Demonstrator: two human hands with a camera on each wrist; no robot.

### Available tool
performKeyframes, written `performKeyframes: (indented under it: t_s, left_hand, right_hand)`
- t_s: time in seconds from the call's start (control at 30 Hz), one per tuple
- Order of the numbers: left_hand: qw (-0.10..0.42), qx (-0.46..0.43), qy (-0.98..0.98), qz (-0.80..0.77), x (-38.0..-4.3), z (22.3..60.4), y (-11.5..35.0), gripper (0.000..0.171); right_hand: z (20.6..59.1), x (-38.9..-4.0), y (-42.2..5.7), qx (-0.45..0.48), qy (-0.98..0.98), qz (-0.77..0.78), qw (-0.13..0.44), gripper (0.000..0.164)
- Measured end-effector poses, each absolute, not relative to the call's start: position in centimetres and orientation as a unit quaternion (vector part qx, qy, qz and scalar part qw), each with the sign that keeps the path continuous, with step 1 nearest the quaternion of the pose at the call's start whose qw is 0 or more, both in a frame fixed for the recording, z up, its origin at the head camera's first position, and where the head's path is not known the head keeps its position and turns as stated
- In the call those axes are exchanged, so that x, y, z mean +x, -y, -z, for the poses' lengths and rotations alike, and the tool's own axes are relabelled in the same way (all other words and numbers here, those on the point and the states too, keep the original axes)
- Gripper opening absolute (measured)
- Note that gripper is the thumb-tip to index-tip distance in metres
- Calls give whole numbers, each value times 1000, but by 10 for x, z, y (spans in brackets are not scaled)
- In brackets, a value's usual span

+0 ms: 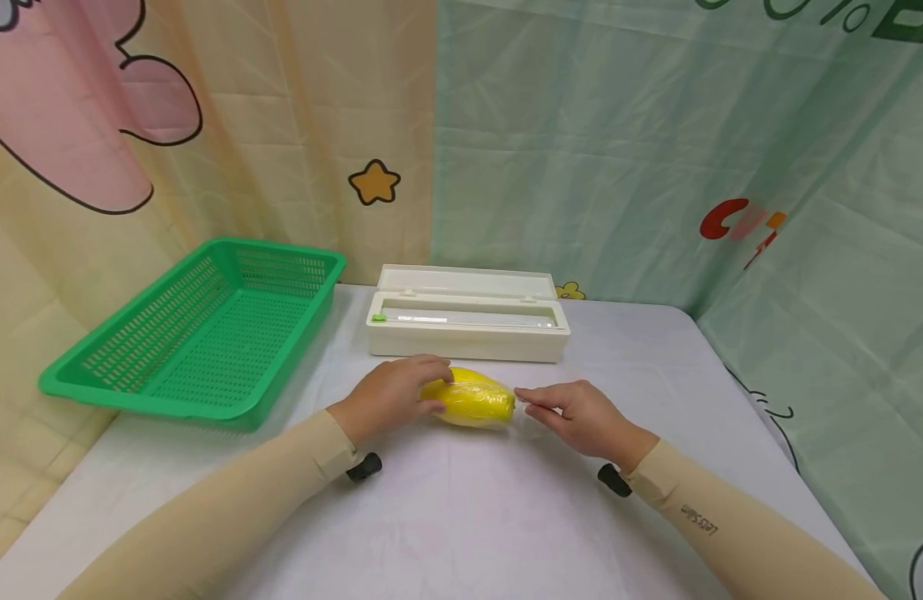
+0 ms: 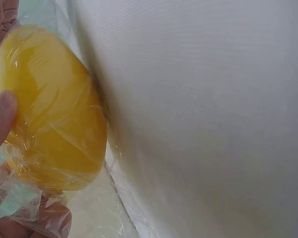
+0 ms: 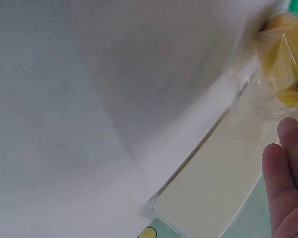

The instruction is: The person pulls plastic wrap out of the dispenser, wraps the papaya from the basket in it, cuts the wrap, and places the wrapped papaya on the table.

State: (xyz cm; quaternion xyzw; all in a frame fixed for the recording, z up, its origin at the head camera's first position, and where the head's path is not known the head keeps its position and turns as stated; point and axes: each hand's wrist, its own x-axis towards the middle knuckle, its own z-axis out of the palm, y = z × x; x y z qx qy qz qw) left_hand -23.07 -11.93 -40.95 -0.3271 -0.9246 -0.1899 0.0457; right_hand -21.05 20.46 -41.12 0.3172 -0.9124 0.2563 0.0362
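A yellow oblong fruit (image 1: 476, 398), wrapped in clear cling film, is close over the white table in front of the person. The left hand (image 1: 399, 394) grips its left end, fingertips on the far upper side and thumb on the near side. At the right end, the right hand (image 1: 579, 417) pinches loose cling film (image 3: 253, 101) with thumb and index finger. Its other fingers (image 3: 283, 173) reach out fairly straight in the right wrist view. A green spot marks that end of the fruit. Crumpled film bunches around fingers in the left wrist view.
Behind the hands stands a white cling film dispenser (image 1: 469, 342), its lid raised and a green slider at the left of its bar. A green slotted basket (image 1: 239, 417) sits at the table's left. Printed curtains hang behind and to the right.
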Motion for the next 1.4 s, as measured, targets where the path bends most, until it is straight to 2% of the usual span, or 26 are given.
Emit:
performKeyframes:
  t_s: [0.2,0.37,0.53,0.67,0.87,1.03,1.27,1.4]
  left_hand:
    - [69,-345,918,182,-229,410,120,18]
    - [78,-351,917,173,-229,412,119,12]
    - [76,-335,923,172,-229,409,117,25]
    - [61,-306,934,177,-229,406,115,39]
    - [52,-294,938,175,-231,405,113,51]
    - [50,-290,939,180,-231,405,112,46]
    - [72,-313,929,185,-231,407,112,31]
    - [87,-333,920,185,-231,410,113,20]
  right_hand:
    - [414,-212,-209,290,913,-285,46,33]
    - [411,-215,-215,268,917,-294,23,33]
    - [395,-218,-209,249,923,-293,31,40]
    - [387,-220,-187,270,934,-231,51,40]
    - [392,-222,-171,318,933,-136,94,22]
    - [399,-218,-173,332,924,-140,130,15]
    - [406,-212,-175,328,928,-152,93,20]
    - [408,-211,-175,337,929,-121,91,23]
